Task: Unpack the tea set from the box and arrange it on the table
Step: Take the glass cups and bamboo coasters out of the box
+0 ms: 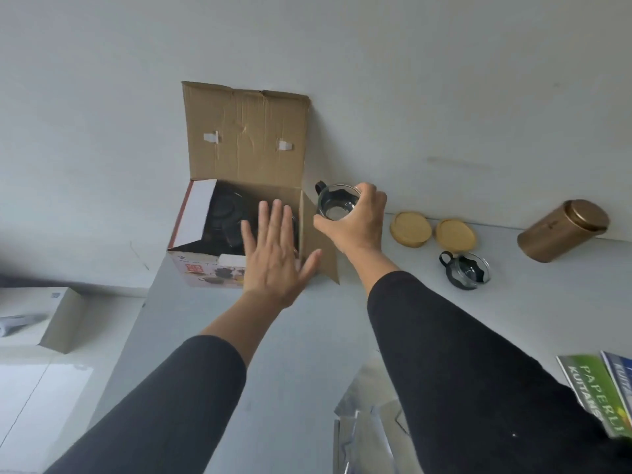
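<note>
Gripping glass cup (337,203) in right hand (355,224) fingers (371,195), beside box (239,200)

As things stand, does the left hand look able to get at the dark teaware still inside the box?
Probably yes. The left hand hovers open right over the box, whose lid flap stands up and leaves the top open, and nothing covers the dark teaware. The right hand is off to the side.

Both my arms are stretched forward, black sleeves ending short of the wrists. My left hand (273,254) is flat, palm down, all 5 fingers straight and spread, thumb angled out to the right. My right hand (355,220) is raised beside it, fingers and thumb curled around a glass cup (337,202), gripping it from its right side.
</note>
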A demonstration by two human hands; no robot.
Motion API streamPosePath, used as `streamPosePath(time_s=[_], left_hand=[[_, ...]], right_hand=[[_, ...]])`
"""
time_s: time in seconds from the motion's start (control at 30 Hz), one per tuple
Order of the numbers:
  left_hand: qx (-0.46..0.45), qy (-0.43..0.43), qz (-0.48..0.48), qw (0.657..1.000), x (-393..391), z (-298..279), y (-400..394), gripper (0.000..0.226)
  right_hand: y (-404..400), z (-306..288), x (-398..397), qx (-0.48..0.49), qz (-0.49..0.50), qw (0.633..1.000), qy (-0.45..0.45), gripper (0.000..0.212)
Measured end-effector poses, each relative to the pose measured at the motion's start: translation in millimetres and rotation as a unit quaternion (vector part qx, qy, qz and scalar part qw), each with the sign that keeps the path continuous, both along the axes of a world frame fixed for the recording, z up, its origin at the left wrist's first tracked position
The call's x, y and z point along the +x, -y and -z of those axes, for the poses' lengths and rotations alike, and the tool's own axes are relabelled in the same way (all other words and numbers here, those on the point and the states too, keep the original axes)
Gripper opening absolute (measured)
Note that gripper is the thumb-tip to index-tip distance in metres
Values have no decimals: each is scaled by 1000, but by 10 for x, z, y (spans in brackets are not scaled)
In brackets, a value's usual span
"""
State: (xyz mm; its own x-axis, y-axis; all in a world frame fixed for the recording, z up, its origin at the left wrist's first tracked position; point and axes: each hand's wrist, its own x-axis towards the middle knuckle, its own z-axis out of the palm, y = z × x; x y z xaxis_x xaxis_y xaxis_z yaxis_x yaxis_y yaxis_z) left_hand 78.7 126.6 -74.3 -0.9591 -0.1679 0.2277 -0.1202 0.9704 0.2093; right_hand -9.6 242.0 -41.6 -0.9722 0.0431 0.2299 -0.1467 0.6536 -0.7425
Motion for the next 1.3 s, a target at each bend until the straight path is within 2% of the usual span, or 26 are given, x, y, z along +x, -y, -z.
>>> streamPosePath(time_s=[0.1,0.23,0.4,0.6,0.9,1.2,1.3], left_hand=[[6,14,68,998,46,129,-476,81],[-37,90,99,990,124,545,-952,79],[16,209,46,977,259,1109,-1177,93],[3,194,6,981,170,1274,-1266,103],[-4,172,1,985,147,1305,-1267,101],[-1,176,5,984,144,1291,-1267,101],[12,199,21,980,152,1236,-1233,95]], right_hand=[[-390,110,80,-12,25,1000,1,80],[-917,350,111,-35,65,997,31,84],[-1375,798,165,-85,130,984,88,85],[-1553,1183,130,-93,143,980,106,78],[-1558,1236,-86,-134,149,976,91,80],[-1630,1239,21,-80,106,987,85,103],[-1614,1137,223,-32,104,994,19,93]])
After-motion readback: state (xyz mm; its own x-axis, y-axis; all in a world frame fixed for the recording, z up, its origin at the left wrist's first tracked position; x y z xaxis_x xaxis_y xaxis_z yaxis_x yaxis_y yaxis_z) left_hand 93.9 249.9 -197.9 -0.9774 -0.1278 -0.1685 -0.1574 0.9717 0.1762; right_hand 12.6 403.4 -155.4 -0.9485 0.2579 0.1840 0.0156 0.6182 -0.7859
